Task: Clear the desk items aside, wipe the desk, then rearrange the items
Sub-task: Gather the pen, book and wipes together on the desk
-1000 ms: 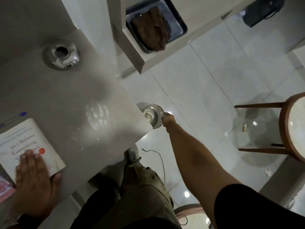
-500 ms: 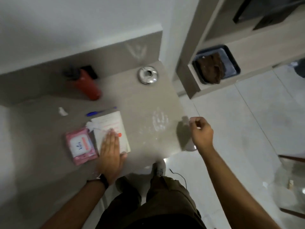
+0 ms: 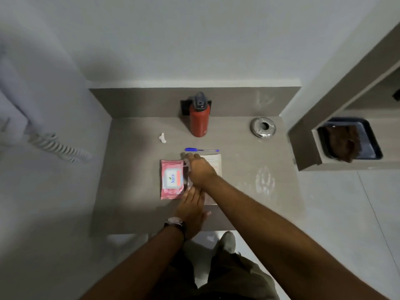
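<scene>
On the grey desk (image 3: 134,191) lie a pink wipes pack (image 3: 172,179) and, right beside it, a white book (image 3: 216,164) mostly hidden under my hands. My right hand (image 3: 200,171) rests palm down across the book's top left part, fingers reaching toward the pen, holding nothing that I can see. My left hand (image 3: 191,210) lies flat with fingers apart on the book's lower edge near the desk front. A blue pen (image 3: 201,150) lies just beyond the book. A red bottle (image 3: 198,118) stands upright at the back, a crumpled white paper scrap (image 3: 162,137) to its left.
A round metal ashtray (image 3: 263,127) sits at the desk's back right corner. Right of the desk, a shelf unit (image 3: 307,148) holds a dark tray (image 3: 370,135) with a brown cloth (image 3: 342,144). A wall phone's coiled cord (image 3: 60,148) hangs at the left. Pale handprints mark the desk's right part.
My right hand, which put a metal dish down toward the floor a second ago, has come back over the desk onto the book. My view has swung from the floor to the desk.
</scene>
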Tool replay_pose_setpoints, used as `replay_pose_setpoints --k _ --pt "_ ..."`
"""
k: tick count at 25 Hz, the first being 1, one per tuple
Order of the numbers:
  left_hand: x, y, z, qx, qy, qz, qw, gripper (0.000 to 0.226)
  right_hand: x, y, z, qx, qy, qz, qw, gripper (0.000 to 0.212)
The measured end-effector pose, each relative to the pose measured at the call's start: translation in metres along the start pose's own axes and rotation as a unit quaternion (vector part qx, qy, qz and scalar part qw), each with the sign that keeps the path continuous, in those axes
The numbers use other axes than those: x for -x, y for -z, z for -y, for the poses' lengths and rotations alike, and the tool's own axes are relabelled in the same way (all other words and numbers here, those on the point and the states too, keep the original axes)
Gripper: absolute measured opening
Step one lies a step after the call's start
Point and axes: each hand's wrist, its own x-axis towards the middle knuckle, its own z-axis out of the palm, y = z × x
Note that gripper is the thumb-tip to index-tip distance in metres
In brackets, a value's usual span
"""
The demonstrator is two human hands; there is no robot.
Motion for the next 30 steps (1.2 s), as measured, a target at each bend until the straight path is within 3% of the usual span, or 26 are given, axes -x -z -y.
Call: replay_pose_setpoints --k 4,10,13,15,20,23,30 --pt "0.001 -0.005 0.011 -0.005 -0.004 0.016 1.000 0.082 -0.018 -0.018 -0.009 0.093 -0.005 -0.040 0.995 0.031" --pt "-0.013 0.003 0.005 -0.001 -0.012 0.020 1.000 0.087 0.007 0.011 -0.044 -0.108 -0.029 -0.201 0.973 0.020" --pt "-0.041 0.019 -0.017 -0.016 -0.039 0.006 0.999 0.082 0.058 0.040 -0.092 -0.199 -0.060 -0.291 0.934 0.017" --pt "-0.062 0.028 -0.044 -0.029 -0.072 -0.005 0.997 0.081 0.104 0.058 -0.143 -0.253 -0.123 -0.342 0.896 0.012" --pt "-0.105 0.023 -0.111 -0.066 -0.133 0.009 0.989 0.080 0.216 0.082 -0.286 -0.325 -0.318 -0.458 0.764 0.005" --pt "-0.119 0.002 -0.138 -0.117 -0.156 0.035 0.980 0.080 0.250 0.076 -0.357 -0.383 -0.401 -0.437 0.709 0.012" --pt "-0.139 -0.005 -0.165 -0.115 -0.163 0.028 0.980 0.083 0.227 0.024 -0.442 -0.383 -0.494 -0.284 0.727 0.025"
